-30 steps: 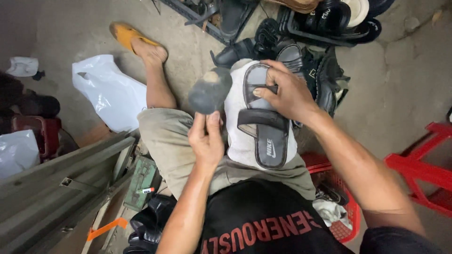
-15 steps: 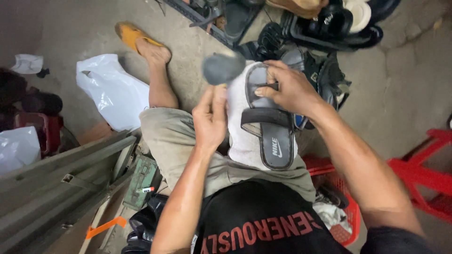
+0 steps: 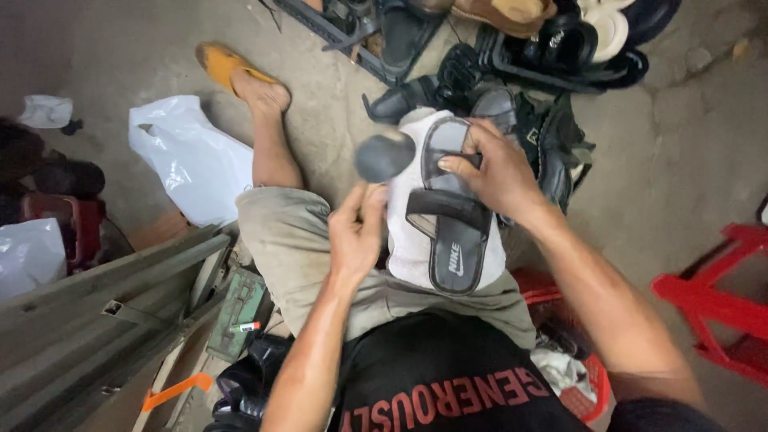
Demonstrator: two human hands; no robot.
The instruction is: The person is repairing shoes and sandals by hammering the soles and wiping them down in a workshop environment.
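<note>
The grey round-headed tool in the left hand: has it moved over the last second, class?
Yes. The grey tool in the left hand has risen from beside the slide sandal toward its far end.

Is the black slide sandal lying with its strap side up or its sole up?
Strap side up. The black slide sandal rests on white cloth over the lap, its bands facing the camera, the right hand pressing its front band.

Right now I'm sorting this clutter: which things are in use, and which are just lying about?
In hand:
left hand gripping a blurred grey tool
right hand steadying the dark slide sandal on a white form

Lying about:
white plastic bag
shoe pile
red stool
green box
</note>
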